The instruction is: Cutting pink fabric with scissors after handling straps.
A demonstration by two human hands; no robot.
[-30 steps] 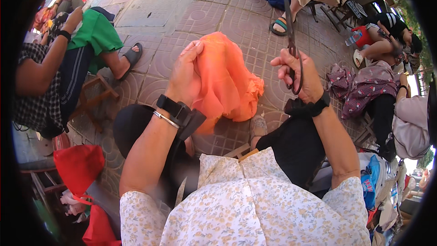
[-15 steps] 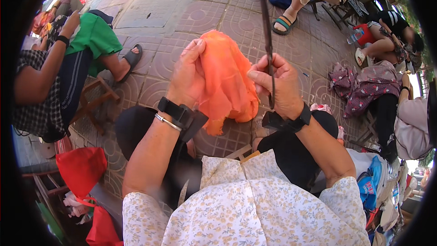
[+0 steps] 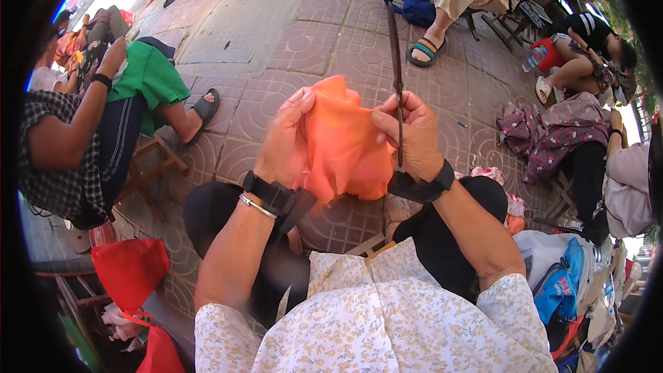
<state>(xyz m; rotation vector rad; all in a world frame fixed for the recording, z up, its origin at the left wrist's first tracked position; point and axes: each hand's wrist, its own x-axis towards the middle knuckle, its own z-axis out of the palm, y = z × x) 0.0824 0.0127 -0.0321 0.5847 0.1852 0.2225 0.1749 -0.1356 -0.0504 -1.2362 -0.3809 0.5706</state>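
Observation:
An orange cloth (image 3: pixel 342 141), thin and crumpled, with a ragged lower edge, hangs in front of me above the paving. My left hand (image 3: pixel 286 135) is closed on its left side, thumb on top near the upper edge. A fold stretches across to my right hand (image 3: pixel 412 131), whose thumb and forefinger pinch close to the cloth's right edge. That same hand holds a long, thin, dark tool (image 3: pixel 396 62) upright, its tip pointing away from me. What kind of tool it is cannot be told. The cloth partly hides my left fingers.
A person in green shorts (image 3: pixel 148 72) sits on a wooden stool (image 3: pixel 148 166) at the left. Red bags (image 3: pixel 131 269) lie at the lower left. Another person's sandalled foot (image 3: pixel 426 48) rests on the paving ahead. Patterned purple fabric (image 3: pixel 552 131) and a blue bag (image 3: pixel 563 283) are at the right.
The cloth's top has dropped lower, and a fold now spans to my right hand. Both hands have come slightly toward me; the right hand and its dark tool have shifted a little left.

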